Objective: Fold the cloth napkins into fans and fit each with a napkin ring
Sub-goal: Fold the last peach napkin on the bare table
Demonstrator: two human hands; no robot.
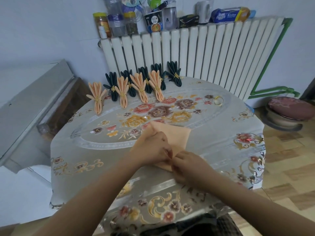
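Observation:
An orange napkin (pixel 175 133) lies flat on the flowered tablecloth (pixel 102 150) in front of me. My left hand (pixel 151 150) sits on its left part, fingers curled and pinching a fold at the near edge. My right hand (pixel 189 166) pinches the same near edge just to the right, the two hands touching. A loose gold napkin ring (pixel 218 100) lies at the far right of the table. Several finished fans stand at the back, orange ones (pixel 122 92) in front and dark green ones (pixel 174 74) behind, each with a gold ring.
A white radiator (pixel 204 53) runs behind the table, with bottles, jars and packets on top. A grey cabinet (pixel 30 108) stands at the left. At the right, a round cushioned stool (pixel 289 109) sits on the wooden floor.

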